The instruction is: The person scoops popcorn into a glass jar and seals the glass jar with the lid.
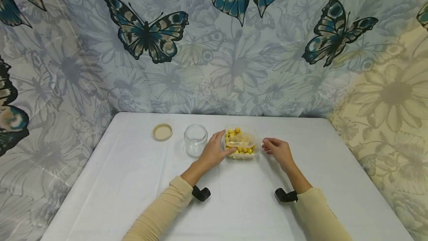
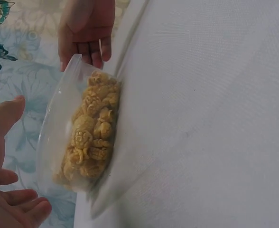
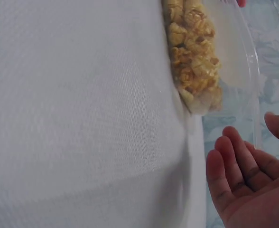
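A clear plastic container (image 1: 246, 157) stands on the table with a see-through lid over it. Golden caramel popcorn (image 2: 85, 130) fills its lower part. On the container's left side is my left hand (image 1: 214, 148), thumb spread from the fingers; the left wrist view shows a gap between that palm and the plastic. My right hand (image 1: 279, 153) is at the right end, its fingertips (image 3: 229, 142) close to the lid's edge and loosely bent, the thumb apart from them. Neither hand grips anything.
Left of the container stands a clear glass jar (image 1: 195, 140) without a lid. Farther left a round beige-rimmed lid (image 1: 162, 132) lies flat. A white cloth covers the table (image 1: 240, 203), and a butterfly-print curtain (image 1: 214, 66) hangs right behind its back edge.
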Demonstrator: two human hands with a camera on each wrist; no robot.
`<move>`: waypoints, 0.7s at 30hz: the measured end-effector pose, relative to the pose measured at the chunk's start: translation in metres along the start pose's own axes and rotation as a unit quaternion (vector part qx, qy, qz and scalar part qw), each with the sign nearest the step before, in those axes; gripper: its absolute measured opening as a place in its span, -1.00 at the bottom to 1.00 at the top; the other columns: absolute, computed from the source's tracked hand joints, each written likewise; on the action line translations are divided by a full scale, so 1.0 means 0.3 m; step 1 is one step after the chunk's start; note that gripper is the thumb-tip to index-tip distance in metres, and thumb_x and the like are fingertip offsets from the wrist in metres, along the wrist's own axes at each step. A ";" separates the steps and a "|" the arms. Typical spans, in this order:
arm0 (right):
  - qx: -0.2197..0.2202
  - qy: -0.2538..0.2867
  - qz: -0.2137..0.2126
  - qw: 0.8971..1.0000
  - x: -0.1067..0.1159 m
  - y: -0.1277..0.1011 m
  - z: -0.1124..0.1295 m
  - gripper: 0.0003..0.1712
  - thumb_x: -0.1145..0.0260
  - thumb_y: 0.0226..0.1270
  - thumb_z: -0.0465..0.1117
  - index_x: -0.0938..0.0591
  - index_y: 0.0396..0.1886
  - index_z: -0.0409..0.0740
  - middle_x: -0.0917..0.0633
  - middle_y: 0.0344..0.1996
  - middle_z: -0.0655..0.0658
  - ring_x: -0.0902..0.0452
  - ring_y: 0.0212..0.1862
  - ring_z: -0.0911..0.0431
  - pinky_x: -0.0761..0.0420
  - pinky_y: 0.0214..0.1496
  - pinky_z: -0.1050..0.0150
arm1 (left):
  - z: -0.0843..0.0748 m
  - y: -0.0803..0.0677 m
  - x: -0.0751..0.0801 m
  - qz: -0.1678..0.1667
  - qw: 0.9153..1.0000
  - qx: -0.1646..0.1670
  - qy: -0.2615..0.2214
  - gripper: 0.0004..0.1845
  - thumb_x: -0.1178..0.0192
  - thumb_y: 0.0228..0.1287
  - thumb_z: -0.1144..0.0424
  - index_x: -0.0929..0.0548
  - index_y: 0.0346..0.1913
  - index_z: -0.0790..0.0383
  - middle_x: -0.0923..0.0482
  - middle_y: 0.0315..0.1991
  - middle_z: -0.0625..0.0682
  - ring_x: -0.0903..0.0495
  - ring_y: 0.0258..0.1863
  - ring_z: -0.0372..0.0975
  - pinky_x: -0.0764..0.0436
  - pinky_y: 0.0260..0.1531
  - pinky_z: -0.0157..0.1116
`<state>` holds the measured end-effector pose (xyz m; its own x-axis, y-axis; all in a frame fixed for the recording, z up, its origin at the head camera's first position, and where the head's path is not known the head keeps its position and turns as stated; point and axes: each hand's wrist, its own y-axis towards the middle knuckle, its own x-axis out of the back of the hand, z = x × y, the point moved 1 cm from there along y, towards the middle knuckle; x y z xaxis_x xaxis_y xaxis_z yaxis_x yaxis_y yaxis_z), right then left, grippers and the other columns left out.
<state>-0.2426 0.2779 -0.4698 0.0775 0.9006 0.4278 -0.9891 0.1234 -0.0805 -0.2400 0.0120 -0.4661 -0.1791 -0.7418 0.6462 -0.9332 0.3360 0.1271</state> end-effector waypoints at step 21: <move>-0.119 0.140 0.000 0.983 -0.018 0.013 -0.003 -0.46 -0.14 0.49 -0.06 -0.49 0.18 -0.46 -0.66 -0.52 0.15 -0.59 -0.42 0.31 -0.65 -0.32 0.45 | 0.038 0.009 -0.054 0.013 1.000 0.020 0.005 -0.06 -0.26 0.25 -0.15 -0.10 0.52 0.24 -0.22 0.42 0.27 -0.29 0.39 0.13 -0.38 0.34 0.04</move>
<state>-0.2468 0.2737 -0.4732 0.1418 0.9760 0.1653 -0.9345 0.1870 -0.3029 -0.2431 0.0183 -0.4850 -0.1999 -0.7276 0.6562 -0.9400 0.3314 0.0811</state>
